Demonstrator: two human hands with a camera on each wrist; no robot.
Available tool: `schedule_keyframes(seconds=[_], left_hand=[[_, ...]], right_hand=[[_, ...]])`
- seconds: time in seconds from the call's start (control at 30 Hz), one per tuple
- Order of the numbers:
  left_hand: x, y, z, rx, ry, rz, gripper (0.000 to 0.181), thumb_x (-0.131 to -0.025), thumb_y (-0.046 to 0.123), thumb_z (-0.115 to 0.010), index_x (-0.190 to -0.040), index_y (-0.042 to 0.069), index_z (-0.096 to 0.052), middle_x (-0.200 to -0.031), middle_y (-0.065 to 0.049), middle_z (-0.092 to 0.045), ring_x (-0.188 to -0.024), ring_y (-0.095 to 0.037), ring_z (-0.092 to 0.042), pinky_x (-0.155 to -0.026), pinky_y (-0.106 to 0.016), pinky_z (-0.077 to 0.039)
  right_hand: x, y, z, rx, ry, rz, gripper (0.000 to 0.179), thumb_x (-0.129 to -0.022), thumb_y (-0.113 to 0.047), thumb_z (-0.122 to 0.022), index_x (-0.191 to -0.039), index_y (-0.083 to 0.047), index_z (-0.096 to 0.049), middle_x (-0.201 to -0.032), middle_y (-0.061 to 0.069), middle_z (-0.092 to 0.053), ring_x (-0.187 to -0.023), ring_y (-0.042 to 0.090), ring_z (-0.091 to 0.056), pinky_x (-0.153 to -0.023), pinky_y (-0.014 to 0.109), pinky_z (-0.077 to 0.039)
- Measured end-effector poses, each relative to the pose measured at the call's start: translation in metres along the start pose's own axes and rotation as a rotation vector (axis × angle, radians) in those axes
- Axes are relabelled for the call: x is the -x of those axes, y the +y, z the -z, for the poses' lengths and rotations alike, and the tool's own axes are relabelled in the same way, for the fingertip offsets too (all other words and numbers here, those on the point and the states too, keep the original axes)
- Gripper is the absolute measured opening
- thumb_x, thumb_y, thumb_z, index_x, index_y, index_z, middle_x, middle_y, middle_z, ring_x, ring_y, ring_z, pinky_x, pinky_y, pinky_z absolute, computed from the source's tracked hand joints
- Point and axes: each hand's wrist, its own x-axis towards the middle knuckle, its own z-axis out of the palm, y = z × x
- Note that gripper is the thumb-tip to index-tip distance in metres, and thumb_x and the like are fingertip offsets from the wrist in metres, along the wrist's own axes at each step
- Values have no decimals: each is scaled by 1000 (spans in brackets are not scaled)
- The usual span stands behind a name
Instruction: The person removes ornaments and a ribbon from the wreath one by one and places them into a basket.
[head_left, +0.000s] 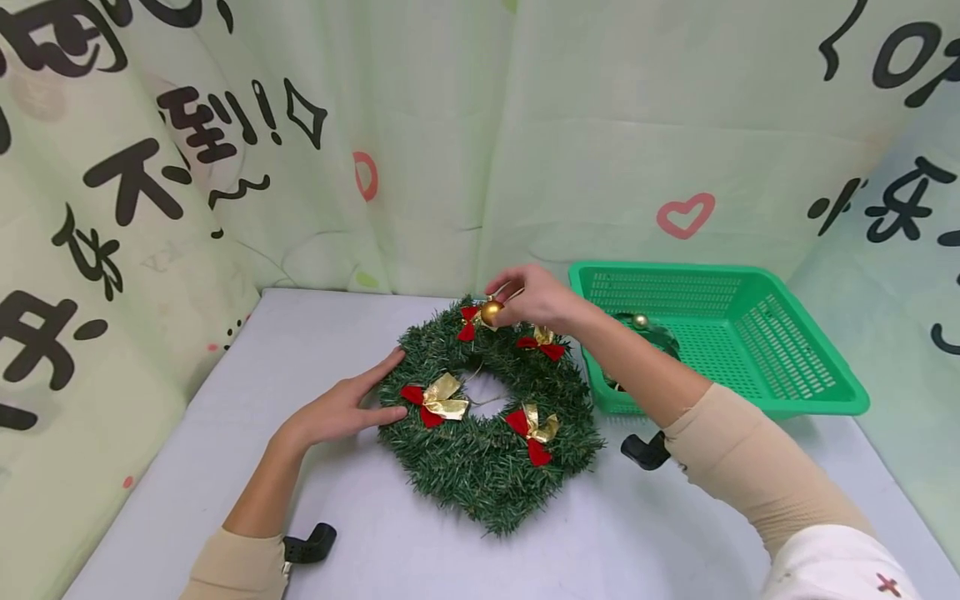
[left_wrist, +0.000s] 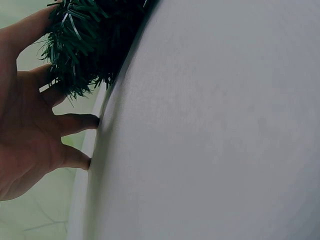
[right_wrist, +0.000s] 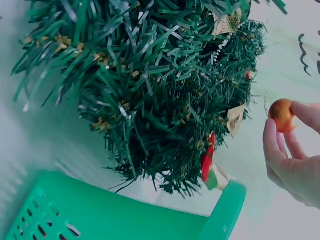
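A green tinsel wreath (head_left: pixel 480 492) lies on the table, with several red and gold bows on it, one bow (head_left: pixel 435 400) at its left. My right hand (head_left: pixel 536 298) pinches a small shiny gold ball ornament (head_left: pixel 492 312) over the wreath's far side, close to a bow (head_left: pixel 468 323). In the right wrist view the ornament (right_wrist: pixel 282 115) sits between thumb and fingers, apart from the greenery. At the wreath's left edge rests my left hand (head_left: pixel 341 408), fingers spread. The left wrist view shows the hand (left_wrist: pixel 30 125) with some fingertips at the wreath (left_wrist: pixel 85 45) and others on the tabletop.
Right of the wreath stands a green plastic basket (head_left: pixel 750 333) with perforated sides. It holds a dark green ribbon-like item (head_left: pixel 654 335) and a small gold ball (head_left: pixel 640 320). A printed curtain (head_left: pixel 585 125) hangs behind the white table (head_left: pixel 322 333).
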Motion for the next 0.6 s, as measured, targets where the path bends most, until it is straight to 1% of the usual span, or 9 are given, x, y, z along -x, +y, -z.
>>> schedule_keyframes(seconds=[0.07, 0.17, 0.3, 0.4, 0.47, 0.6], left_hand=[[0, 0, 0, -5, 0, -2, 91, -100, 49, -67, -169, 27, -14, -176, -4, -15, -158, -40, -24, -124, -65, -25], [0, 1, 0, -7, 1, -2, 91, -99, 50, -67, -169, 27, -14, -176, -4, -15, -158, -40, -24, -125, -65, -24], [0, 2, 1, -2, -2, 1, 92, -99, 50, -68, -169, 26, -14, -175, -4, -15, -158, -40, -23, -125, -64, -24], [0, 1, 1, -6, -1, 1, 92, -99, 51, -67, -169, 26, -14, -175, -4, -15, -159, -39, -22, -125, -64, -24], [0, 0, 1, -7, 0, 2, 92, -99, 51, -67, -169, 27, -14, -175, -4, -15, -159, -39, -22, -125, -64, -24], [0, 0, 0, -6, 0, 4, 92, -99, 51, -67, -169, 27, -14, -175, -4, -15, -159, -39, -23, -125, -64, -24]], right_hand=[[4, 2, 4, -9, 1, 1, 45, -87, 0, -77, -130, -7, -66, -128, 17, -62, -112, 32, -62, -86, 36, -56], [10, 3, 11, -19, 9, 2, 48, -87, 0, -78, -133, -7, -65, -129, 16, -62, -115, 33, -62, -91, 39, -56], [17, 7, 17, -22, 26, 4, 49, -87, -2, -79, -133, -8, -65, -129, 16, -63, -115, 33, -62, -99, 49, -54], [22, 12, 22, -17, 36, 12, 48, -88, -5, -79, -133, -10, -66, -129, 15, -63, -117, 32, -60, -102, 55, -52], [25, 15, 25, -17, 42, 17, 46, -89, -6, -79, -133, -11, -66, -129, 15, -63, -117, 33, -59, -101, 55, -52], [32, 19, 31, -18, 56, 13, 46, -89, -7, -79, -133, -10, -66, -131, 16, -63, -120, 32, -59, -103, 52, -52]])
